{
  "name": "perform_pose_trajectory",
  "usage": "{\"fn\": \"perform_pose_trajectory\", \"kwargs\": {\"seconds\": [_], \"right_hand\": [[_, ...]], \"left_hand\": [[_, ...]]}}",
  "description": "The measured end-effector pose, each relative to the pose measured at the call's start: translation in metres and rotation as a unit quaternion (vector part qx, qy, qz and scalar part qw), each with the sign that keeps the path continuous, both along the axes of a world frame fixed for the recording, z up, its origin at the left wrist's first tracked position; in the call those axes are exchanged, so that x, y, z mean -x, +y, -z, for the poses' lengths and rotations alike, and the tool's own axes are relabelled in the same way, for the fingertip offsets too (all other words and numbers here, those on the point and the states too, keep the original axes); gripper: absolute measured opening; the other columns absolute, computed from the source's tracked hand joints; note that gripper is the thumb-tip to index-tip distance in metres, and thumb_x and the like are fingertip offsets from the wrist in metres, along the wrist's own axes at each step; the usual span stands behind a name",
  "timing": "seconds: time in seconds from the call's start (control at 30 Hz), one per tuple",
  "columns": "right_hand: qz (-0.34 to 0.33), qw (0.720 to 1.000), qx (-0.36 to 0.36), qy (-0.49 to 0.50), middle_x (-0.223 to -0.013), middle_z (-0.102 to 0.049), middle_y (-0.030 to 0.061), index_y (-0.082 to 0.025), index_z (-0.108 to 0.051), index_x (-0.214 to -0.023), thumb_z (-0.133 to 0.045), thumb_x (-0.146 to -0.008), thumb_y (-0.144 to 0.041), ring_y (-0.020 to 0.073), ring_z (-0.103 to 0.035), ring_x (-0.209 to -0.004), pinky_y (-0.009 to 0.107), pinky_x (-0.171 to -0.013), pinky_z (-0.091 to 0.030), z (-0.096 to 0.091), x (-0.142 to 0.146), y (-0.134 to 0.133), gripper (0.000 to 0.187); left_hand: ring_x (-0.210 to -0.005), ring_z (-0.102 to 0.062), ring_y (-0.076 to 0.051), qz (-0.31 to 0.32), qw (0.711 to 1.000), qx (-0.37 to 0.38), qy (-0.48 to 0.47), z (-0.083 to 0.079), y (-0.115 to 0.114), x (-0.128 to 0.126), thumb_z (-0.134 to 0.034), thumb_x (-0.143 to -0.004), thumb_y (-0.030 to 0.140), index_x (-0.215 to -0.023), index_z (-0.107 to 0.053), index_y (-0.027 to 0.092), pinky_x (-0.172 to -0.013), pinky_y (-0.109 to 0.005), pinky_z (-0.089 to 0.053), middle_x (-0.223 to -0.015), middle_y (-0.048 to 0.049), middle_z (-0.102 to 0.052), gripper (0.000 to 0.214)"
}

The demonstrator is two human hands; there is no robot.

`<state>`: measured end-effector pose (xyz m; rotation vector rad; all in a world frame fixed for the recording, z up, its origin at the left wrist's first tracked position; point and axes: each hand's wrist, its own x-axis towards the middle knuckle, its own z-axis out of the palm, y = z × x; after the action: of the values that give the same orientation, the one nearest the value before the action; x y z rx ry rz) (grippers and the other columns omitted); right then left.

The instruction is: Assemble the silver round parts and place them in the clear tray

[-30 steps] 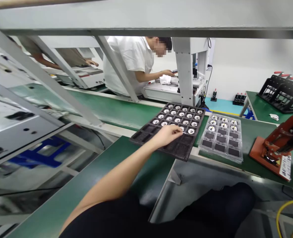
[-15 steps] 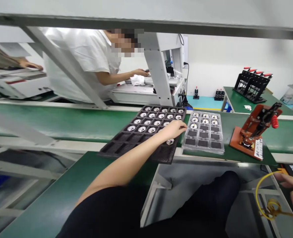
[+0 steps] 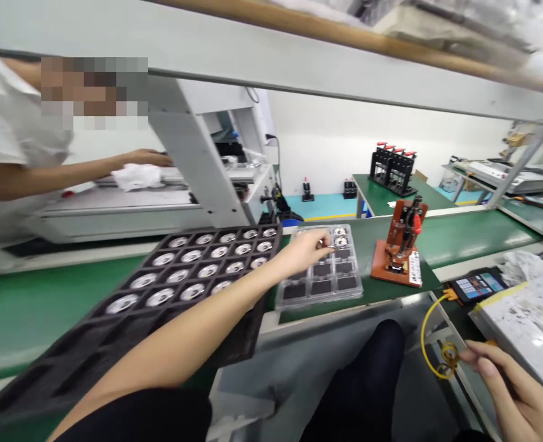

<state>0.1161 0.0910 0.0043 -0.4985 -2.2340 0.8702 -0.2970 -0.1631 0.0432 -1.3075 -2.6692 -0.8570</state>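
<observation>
Over the clear tray (image 3: pixel 321 286) mid-frame, the left hand (image 3: pixel 308 248) is pinched narrow (on what, I cannot tell), silvery discs (image 3: pixel 340 232) just past its fingertips. More fill the upper rows of the black tray (image 3: pixel 108 328), left. Lower right, the right hand (image 3: pixel 519 393) half-curls beside yellow cable (image 3: pixel 450 351), grip unclear.

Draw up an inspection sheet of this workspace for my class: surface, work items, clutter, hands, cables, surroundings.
Surface: green bench top running left to right.
Work items: round metallic parts in a black tray; clear tray, partly filled; orange-red clamp fixture.
Clutter: crumpled white material beside the keypad device.
Hands: left hand over the clear tray, right hand with fingertips at the coiled yellow cable; both grips unclear.
Cables: yellow cable from the keypad device; black cable near the back wall.
Surroundings: co-worker's forearm at left; black fixtures on a far table.
</observation>
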Motion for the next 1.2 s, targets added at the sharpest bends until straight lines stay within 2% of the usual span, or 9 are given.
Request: {"fn": "perform_pose_trajectory", "kwargs": {"seconds": [0.1,0.27,0.43,0.73,0.8,0.87,0.93,1.03,1.2], "right_hand": [[-0.006,0.997,0.081,0.01,-0.095,-0.084,0.0062,-0.031,-0.082,-0.107,-0.07,-0.1,-0.053,0.0278,-0.083,-0.083,0.033,-0.07,-0.07,-0.012,0.018,-0.009,0.026],[-0.101,0.973,0.178,0.109,-0.113,-0.075,0.0093,-0.027,-0.064,-0.144,-0.081,-0.094,-0.049,0.0216,-0.075,-0.085,0.035,-0.072,-0.066,-0.037,0.046,-0.012,0.057],[-0.067,0.974,0.195,0.092,-0.092,-0.068,0.0024,-0.024,-0.073,-0.13,-0.083,-0.093,-0.043,0.0171,-0.067,-0.079,0.032,-0.072,-0.059,-0.051,0.027,0.001,0.042],[0.088,0.975,0.188,0.074,-0.073,-0.062,-0.0023,-0.021,-0.076,-0.109,-0.089,-0.083,-0.049,0.015,-0.056,-0.064,0.03,-0.06,-0.047,-0.052,-0.042,0.026,0.041],[0.157,0.97,0.17,0.067,-0.07,-0.06,-0.0027,-0.02,-0.075,-0.106,-0.089,-0.081,-0.052,0.0152,-0.055,-0.062,0.03,-0.058,-0.046,-0.053,-0.065,0.036,0.043],[0.232,0.959,0.144,0.069,-0.069,-0.061,-0.0021,-0.02,-0.074,-0.105,-0.088,-0.08,-0.055,0.016,-0.055,-0.062,0.03,-0.058,-0.047,-0.057,-0.089,0.046,0.046],[0.298,0.944,0.112,0.082,-0.07,-0.061,-0.0013,-0.019,-0.074,-0.106,-0.088,-0.079,-0.058,0.0168,-0.055,-0.062,0.031,-0.058,-0.048,-0.064,-0.113,0.054,0.049],[0.342,0.933,0.068,0.087,-0.073,-0.063,-0.0002,-0.02,-0.074,-0.108,-0.089,-0.079,-0.058,0.0176,-0.056,-0.063,0.032,-0.06,-0.051,-0.074,-0.141,0.057,0.05],[0.362,0.928,0.045,0.076,-0.071,-0.062,-0.0007,-0.021,-0.073,-0.113,-0.088,-0.082,-0.057,0.0187,-0.059,-0.063,0.033,-0.06,-0.053,-0.08,-0.169,0.044,0.049]], "left_hand": [[-0.091,-0.07,-0.022,0.198,0.975,-0.096,0.041,-0.022,0.052,-0.054,-0.061,-0.099,0.026,-0.093,-0.066,0.022,-0.084,-0.033,-0.056,-0.097,-0.0062,-0.075,0.009],[-0.099,-0.075,-0.023,0.45,0.841,-0.22,0.206,-0.037,0.13,-0.133,-0.052,-0.109,0.018,-0.107,-0.071,0.022,-0.089,-0.034,-0.059,-0.108,-0.0117,-0.079,0.019],[-0.09,-0.075,-0.022,0.542,0.747,-0.276,0.268,-0.046,0.177,-0.17,-0.043,-0.114,0.017,-0.112,-0.067,0.016,-0.08,-0.035,-0.061,-0.103,-0.0138,-0.08,0.025],[-0.094,-0.075,-0.024,0.644,0.667,-0.316,0.203,-0.039,0.247,-0.229,-0.052,-0.109,0.013,-0.116,-0.067,0.015,-0.084,-0.036,-0.062,-0.105,-0.0139,-0.078,0.017],[-0.103,-0.075,-0.025,0.679,0.659,-0.295,0.132,-0.038,0.272,-0.244,-0.059,-0.108,0.022,-0.126,-0.066,0.016,-0.091,-0.036,-0.062,-0.113,-0.0146,-0.077,0.019],[-0.115,-0.073,-0.027,0.694,0.673,-0.252,0.042,-0.043,0.306,-0.257,-0.072,-0.103,0.037,-0.139,-0.06,0.018,-0.1,-0.039,-0.061,-0.126,-0.0162,-0.073,0.043],[-0.127,-0.068,-0.029,0.676,0.713,-0.185,-0.026,-0.052,0.345,-0.265,-0.077,-0.098,0.046,-0.147,-0.055,0.019,-0.109,-0.043,-0.057,-0.138,-0.0175,-0.069,0.06],[-0.146,-0.055,-0.031,0.622,0.781,-0.037,-0.035,-0.067,0.407,-0.272,-0.07,-0.099,0.041,-0.151,-0.055,0.017,-0.121,-0.044,-0.045,-0.156,-0.0185,-0.059,0.059],[-0.136,-0.064,-0.037,0.631,0.768,0.11,-0.014,-0.079,0.474,-0.274,-0.087,-0.076,0.047,-0.13,-0.076,0.017,-0.113,-0.041,-0.049,-0.147,-0.0152,-0.07,0.063]]}}
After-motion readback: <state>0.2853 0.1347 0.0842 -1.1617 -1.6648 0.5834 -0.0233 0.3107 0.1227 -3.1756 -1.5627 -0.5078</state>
